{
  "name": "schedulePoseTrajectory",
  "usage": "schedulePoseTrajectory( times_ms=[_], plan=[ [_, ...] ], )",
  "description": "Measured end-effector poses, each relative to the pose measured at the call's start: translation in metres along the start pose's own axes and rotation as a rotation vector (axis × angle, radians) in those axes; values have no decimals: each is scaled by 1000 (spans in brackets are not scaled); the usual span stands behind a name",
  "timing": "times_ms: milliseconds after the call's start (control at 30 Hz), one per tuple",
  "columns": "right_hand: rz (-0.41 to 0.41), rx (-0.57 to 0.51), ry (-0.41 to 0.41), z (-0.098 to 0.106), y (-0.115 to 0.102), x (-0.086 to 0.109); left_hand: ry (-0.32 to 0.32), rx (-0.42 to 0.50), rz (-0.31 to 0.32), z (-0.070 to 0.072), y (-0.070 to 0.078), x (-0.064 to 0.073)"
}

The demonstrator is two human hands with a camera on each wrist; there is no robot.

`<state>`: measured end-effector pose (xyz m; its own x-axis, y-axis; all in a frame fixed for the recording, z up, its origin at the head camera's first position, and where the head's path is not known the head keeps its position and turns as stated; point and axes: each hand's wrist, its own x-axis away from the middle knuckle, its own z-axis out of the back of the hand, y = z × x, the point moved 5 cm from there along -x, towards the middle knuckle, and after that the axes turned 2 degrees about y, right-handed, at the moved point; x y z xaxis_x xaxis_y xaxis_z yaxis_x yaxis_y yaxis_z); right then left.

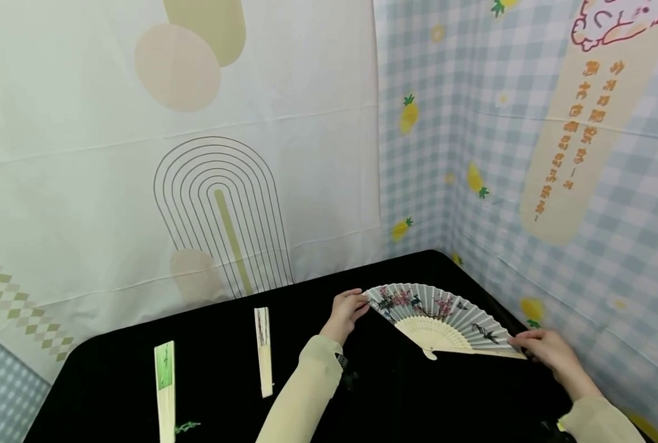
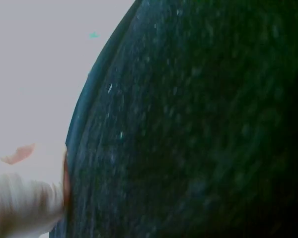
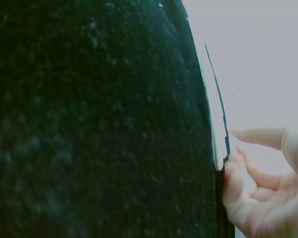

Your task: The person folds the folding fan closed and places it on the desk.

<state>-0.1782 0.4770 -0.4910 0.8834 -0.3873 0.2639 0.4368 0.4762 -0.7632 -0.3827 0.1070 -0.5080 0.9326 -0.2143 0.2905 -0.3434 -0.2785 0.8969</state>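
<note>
A folding fan (image 1: 431,317) is spread over the black table, white with pink blossoms and dark birds, its pale ribs meeting at a pivot toward the person. My left hand (image 1: 347,314) pinches its left end; in the left wrist view that hand (image 2: 30,193) is blurred. The right end is held by my right hand (image 1: 553,357), between thumb and fingers. Seen from the right wrist, the fan (image 3: 213,109) shows as a thin pale edge beside the fingers of the right hand (image 3: 268,183).
Left of the left arm lies a closed folding fan (image 1: 264,354) with a pale floral leaf. Farther left is a closed green fan (image 1: 165,391) with a green tassel (image 1: 187,426) by it. Patterned cloths (image 1: 329,154) hang behind the black table (image 1: 213,369) and along its right.
</note>
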Motion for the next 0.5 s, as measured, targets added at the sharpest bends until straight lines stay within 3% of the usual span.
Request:
schedulePoseTrajectory(
  times_ms=[233,500],
  plan=[
    [-63,-152,-166,-11,2,8,22,-18,-11,1,-1,8],
    [-105,-303,-214,-17,3,14,-6,66,19,-7,-7,10]
  ],
)
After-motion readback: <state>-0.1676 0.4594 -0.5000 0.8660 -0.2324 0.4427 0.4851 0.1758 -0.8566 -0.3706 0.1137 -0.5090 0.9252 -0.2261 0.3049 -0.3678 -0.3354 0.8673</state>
